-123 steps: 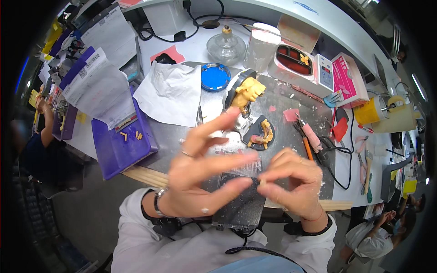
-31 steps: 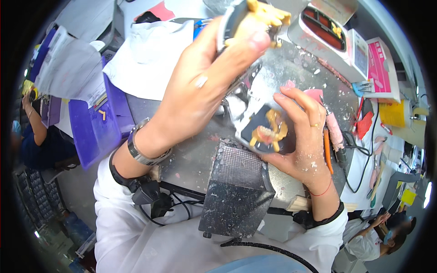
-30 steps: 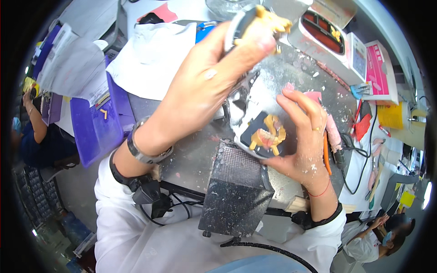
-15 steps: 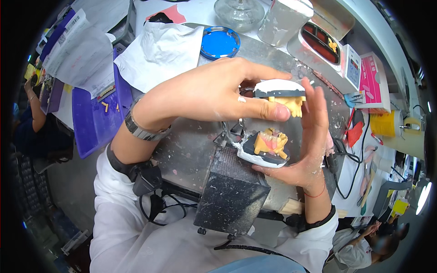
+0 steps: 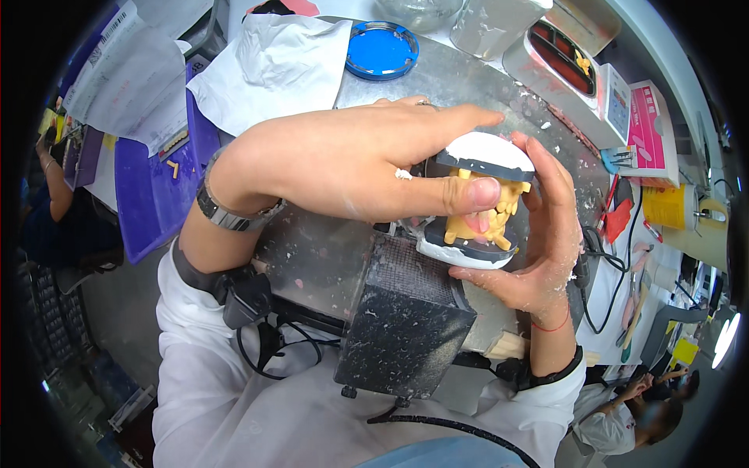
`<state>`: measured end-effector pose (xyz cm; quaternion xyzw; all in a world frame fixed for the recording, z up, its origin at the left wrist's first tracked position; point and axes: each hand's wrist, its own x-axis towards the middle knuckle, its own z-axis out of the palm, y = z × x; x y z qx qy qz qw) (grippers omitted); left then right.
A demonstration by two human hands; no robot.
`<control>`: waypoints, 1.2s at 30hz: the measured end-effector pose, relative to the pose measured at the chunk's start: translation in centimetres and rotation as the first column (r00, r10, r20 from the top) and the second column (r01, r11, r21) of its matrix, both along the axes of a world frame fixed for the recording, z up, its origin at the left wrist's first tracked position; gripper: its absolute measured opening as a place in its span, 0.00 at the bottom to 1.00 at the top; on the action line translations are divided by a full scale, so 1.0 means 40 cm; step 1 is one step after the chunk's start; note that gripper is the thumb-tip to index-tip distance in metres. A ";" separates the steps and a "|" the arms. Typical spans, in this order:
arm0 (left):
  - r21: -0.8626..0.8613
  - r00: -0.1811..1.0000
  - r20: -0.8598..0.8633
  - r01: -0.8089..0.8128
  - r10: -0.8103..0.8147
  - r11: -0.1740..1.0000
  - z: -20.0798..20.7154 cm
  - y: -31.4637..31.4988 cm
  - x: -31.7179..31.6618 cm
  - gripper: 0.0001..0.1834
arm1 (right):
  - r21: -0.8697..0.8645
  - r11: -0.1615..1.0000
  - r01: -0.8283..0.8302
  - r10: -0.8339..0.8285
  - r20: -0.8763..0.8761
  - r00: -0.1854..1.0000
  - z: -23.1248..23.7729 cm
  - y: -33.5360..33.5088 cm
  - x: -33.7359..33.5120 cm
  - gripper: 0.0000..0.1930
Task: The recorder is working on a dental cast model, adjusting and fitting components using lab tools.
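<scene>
Between my hands is a dental articulator with yellow tooth models on dark base plates backed with white plaster. Its upper model [image 5: 488,156] sits over the lower model [image 5: 468,254], which has pink gum-coloured material, and the teeth meet or nearly meet. My left hand [image 5: 335,160] is closed on the upper half, its thumb lying across the front of the teeth. With fingers curved round the far side and thumb under the lower plaster, my right hand [image 5: 554,234] supports the articulator. The metal hinge is mostly hidden behind my left hand.
Below the articulator stands a black mesh-topped box [image 5: 406,320]. A blue round lid [image 5: 381,50], white paper [image 5: 273,70] and purple tray [image 5: 148,210] lie to the left. On the right are a wax heater [image 5: 573,93], pink box [image 5: 649,129] and black cable [image 5: 597,327].
The upper half has swung down onto the lower one, so the gap between the tooth models has closed. My left thumb came down with it, and my right hand rose slightly.
</scene>
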<state>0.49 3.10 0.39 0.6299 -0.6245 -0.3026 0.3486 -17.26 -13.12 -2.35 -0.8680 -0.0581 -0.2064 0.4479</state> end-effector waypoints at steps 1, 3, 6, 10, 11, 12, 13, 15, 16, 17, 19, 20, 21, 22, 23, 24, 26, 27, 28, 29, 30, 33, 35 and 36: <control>0.041 1.000 -0.007 -0.002 0.002 0.999 0.010 0.001 0.000 0.36 | -0.007 1.000 0.002 -0.002 -0.001 1.000 0.002 0.000 0.000 0.58; 0.123 1.000 -0.022 -0.005 0.008 0.992 0.038 0.001 -0.002 0.35 | -0.012 1.000 0.005 -0.005 -0.003 1.000 0.004 0.000 0.000 0.58; 0.108 0.995 -0.092 -0.019 0.029 0.994 0.033 -0.008 -0.004 0.33 | 0.007 1.000 0.023 -0.022 -0.016 1.000 0.000 -0.002 -0.005 0.58; -0.004 0.993 -0.113 -0.023 0.022 1.000 0.013 -0.005 -0.001 0.31 | 0.071 0.997 0.037 -0.039 0.029 0.999 0.011 0.014 0.005 0.54; 0.002 0.986 -0.163 -0.019 0.019 1.000 0.013 -0.005 -0.001 0.31 | 0.069 0.997 0.038 -0.040 0.025 0.999 0.012 0.014 0.004 0.54; 0.007 0.977 -0.213 -0.015 0.017 1.000 0.013 -0.005 -0.002 0.30 | 0.066 0.997 0.039 -0.041 0.021 0.999 0.013 0.014 0.003 0.54; 0.013 0.973 -0.229 -0.021 0.024 1.000 0.012 -0.005 -0.002 0.30 | 0.054 0.998 0.043 -0.044 0.018 0.999 0.013 0.014 0.003 0.54; 0.026 0.965 -0.260 -0.032 0.038 0.999 0.005 -0.004 -0.004 0.30 | 0.031 0.998 0.052 -0.052 0.012 0.999 0.011 0.015 0.002 0.54; -0.019 0.972 -0.235 -0.033 0.028 0.999 0.003 -0.005 -0.003 0.30 | 0.026 0.998 0.056 -0.056 0.016 0.998 0.012 0.015 0.002 0.54; -0.063 0.978 -0.208 -0.033 0.019 0.997 -0.001 -0.005 -0.003 0.30 | 0.021 0.998 0.060 -0.060 0.019 0.998 0.011 0.016 0.001 0.54; -0.113 0.988 -0.153 -0.041 0.024 0.993 -0.006 -0.006 -0.002 0.31 | -0.013 0.998 0.069 -0.069 0.027 0.997 0.012 0.015 0.000 0.54; -0.120 0.991 -0.125 -0.051 0.036 0.991 -0.006 -0.006 -0.003 0.31 | -0.013 0.997 0.070 -0.069 0.028 0.997 0.012 0.014 0.000 0.54; -0.127 0.994 -0.097 -0.061 0.049 0.990 -0.005 -0.006 -0.005 0.31 | -0.014 0.997 0.071 -0.070 0.029 0.997 0.010 0.014 -0.003 0.54; -0.121 0.995 -0.085 -0.067 0.056 0.990 0.000 -0.006 -0.005 0.31 | -0.018 0.997 0.071 -0.070 0.033 0.997 0.010 0.013 -0.003 0.54; -0.115 0.995 -0.073 -0.072 0.064 0.991 0.006 -0.007 -0.006 0.32 | -0.041 0.997 0.073 -0.072 0.027 0.997 0.011 0.011 -0.002 0.54; -0.109 0.996 -0.061 -0.078 0.071 0.991 0.008 -0.008 -0.005 0.32 | -0.045 0.996 0.071 -0.070 0.027 0.997 0.013 0.011 -0.002 0.54; -0.190 0.995 0.020 -0.089 0.095 0.978 -0.010 -0.007 -0.004 0.31 | -0.055 0.997 0.062 -0.061 0.028 0.998 0.014 0.013 0.000 0.54; -0.206 0.991 0.072 -0.095 0.112 0.974 -0.011 -0.001 -0.004 0.30 | -0.057 0.997 0.045 -0.044 0.013 0.999 0.010 0.012 0.002 0.54; -0.223 0.985 0.119 -0.097 0.126 0.970 -0.013 -0.001 -0.006 0.30 | -0.015 0.998 0.061 -0.061 0.017 0.998 0.007 0.015 -0.002 0.55; -0.263 0.987 0.100 -0.097 0.127 0.960 -0.010 -0.004 -0.008 0.28 | 0.028 0.997 0.076 -0.077 0.021 0.997 0.004 0.021 -0.004 0.55; -0.179 0.987 0.031 -0.148 0.156 0.973 -0.001 -0.005 -0.009 0.27 | 0.071 0.993 0.090 -0.092 0.024 0.995 0.009 0.025 -0.002 0.56; 0.045 0.944 -0.171 -0.278 0.282 0.959 0.028 -0.011 -0.021 0.25 | -0.115 0.984 0.138 -0.126 0.102 0.987 0.021 0.022 -0.006 0.55; 0.013 0.895 -0.239 -0.385 0.377 0.923 0.011 -0.014 -0.024 0.25 | -0.193 0.972 0.131 -0.108 0.126 0.986 0.021 0.030 -0.005 0.52; 0.001 0.864 -0.274 -0.438 0.421 0.899 0.004 -0.015 -0.023 0.25 | -0.140 0.988 0.072 -0.057 0.111 0.992 0.015 0.032 -0.001 0.51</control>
